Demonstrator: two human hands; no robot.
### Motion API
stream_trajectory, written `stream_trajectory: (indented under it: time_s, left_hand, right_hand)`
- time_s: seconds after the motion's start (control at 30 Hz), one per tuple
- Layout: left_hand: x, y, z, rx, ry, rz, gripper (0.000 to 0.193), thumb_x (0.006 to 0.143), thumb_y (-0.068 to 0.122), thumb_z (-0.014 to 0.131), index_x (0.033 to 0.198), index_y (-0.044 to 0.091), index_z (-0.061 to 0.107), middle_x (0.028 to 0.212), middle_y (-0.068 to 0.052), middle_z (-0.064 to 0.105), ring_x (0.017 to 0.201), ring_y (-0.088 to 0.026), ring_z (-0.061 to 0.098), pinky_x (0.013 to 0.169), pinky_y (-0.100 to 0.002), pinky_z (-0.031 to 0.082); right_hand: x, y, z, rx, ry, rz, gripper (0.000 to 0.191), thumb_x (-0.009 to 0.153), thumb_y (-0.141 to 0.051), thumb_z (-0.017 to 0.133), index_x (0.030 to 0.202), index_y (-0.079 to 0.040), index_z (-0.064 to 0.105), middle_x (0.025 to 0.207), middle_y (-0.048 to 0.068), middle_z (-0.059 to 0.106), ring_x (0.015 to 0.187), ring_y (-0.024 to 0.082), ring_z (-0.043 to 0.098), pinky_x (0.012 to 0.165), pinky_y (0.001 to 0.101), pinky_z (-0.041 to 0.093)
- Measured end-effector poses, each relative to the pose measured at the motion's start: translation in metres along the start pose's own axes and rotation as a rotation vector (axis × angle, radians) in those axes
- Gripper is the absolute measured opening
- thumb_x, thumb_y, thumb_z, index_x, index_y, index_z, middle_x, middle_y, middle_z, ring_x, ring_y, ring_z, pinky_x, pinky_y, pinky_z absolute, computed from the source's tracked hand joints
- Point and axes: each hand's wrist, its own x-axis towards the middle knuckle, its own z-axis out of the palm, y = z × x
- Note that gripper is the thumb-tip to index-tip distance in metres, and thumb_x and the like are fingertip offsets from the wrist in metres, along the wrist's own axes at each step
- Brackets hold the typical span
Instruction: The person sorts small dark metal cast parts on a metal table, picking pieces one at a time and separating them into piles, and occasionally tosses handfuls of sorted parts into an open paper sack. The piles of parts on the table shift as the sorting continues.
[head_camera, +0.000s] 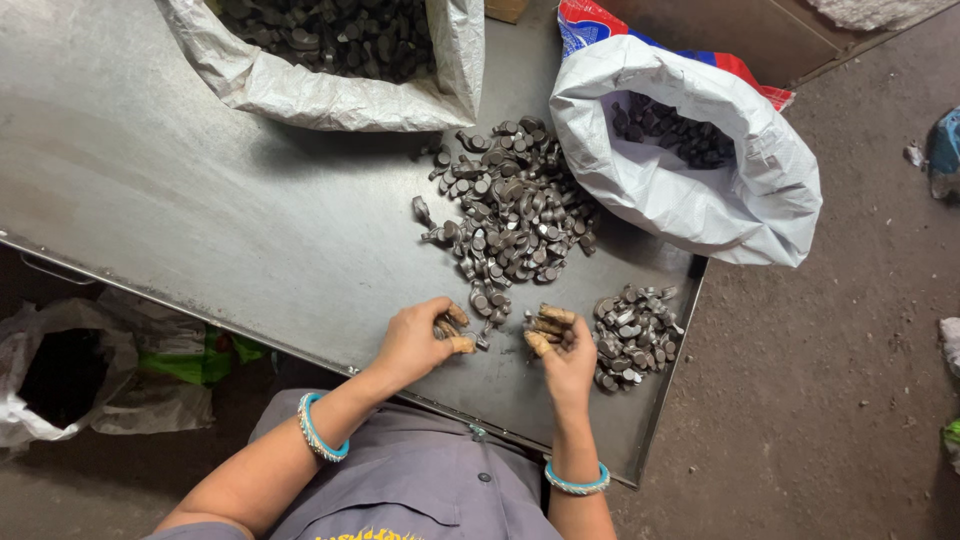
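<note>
We see our left hand (418, 338) resting on the metal table (200, 200), its fingers curled around a few small dark metal parts (447, 325); the fingertips, which wear tan covers, pinch one of them. Our right hand (562, 350) lies just beside it, a little apart, also with covered fingertips, and its fingers are bent and closed on some parts (550, 322) of the same kind. How many pieces each hand holds we cannot tell.

Just above both hands, between them and the far bags, lies the big pile (510, 205) of the same dark parts, and its lower tail reaches down to the left hand. Just to the right of the right hand, near the table edge, lies a smaller pile (635, 335), almost touching the fingers.

Farther above the left hand stands an open white sack (330, 95) full of parts. Above the right hand, at the table corner, leans a second white bag (700, 190), open, with parts inside.

Each wrist carries a blue bangle (322, 430). Left of the left arm, under the table, lies a plastic bag (70, 375) on the floor
</note>
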Motion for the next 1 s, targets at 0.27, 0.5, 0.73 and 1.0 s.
stream_trajectory:
  time_s: [0.27,0.5,0.73,1.0]
  left_hand:
    - [0.0,0.004,0.02,-0.067,-0.064,0.024,0.032,0.071,0.021,0.088,0.097,0.005,0.077,0.083,-0.008,0.079,0.067,-0.019,0.074,0.062,-0.033,0.057]
    - [0.009,-0.001,0.052,-0.927,-0.209,-0.468,0.034,0.097,0.04,0.061,0.101,0.008,0.073,0.079,-0.006,0.073,0.063,-0.012,0.069,0.045,-0.028,0.057]
    - [0.01,-0.027,0.028,-1.077,-0.218,-0.489,0.026,0.098,0.028,0.069,0.101,0.003,0.073,0.084,-0.007,0.074,0.062,-0.014,0.067,0.046,-0.028,0.053]
    - [0.011,-0.034,0.003,-1.057,-0.112,-0.539,0.023,0.096,0.026,0.07,0.099,0.004,0.072,0.085,-0.008,0.075,0.065,-0.015,0.068,0.051,-0.029,0.055]
  right_hand:
    - [-0.008,0.031,-0.023,0.538,-0.082,0.171,0.029,0.091,0.006,0.068,0.12,0.005,0.062,0.105,0.013,0.074,0.089,0.017,0.07,0.073,0.0284,0.057]
    - [-0.016,0.011,-0.01,0.45,-0.203,0.118,0.025,0.101,-0.006,0.068,0.122,0.008,0.071,0.103,0.012,0.074,0.084,0.016,0.067,0.069,0.0298,0.055]
    - [-0.005,-0.044,0.03,-0.709,-0.036,-0.522,0.048,0.067,-0.013,0.089,0.11,-0.004,0.069,0.1,0.013,0.071,0.091,0.032,0.065,0.078,0.0416,0.052]
    - [-0.002,-0.03,0.037,-0.322,0.003,-0.19,0.037,0.076,-0.009,0.09,0.106,-0.003,0.069,0.094,0.009,0.075,0.084,0.022,0.068,0.076,0.0336,0.056]
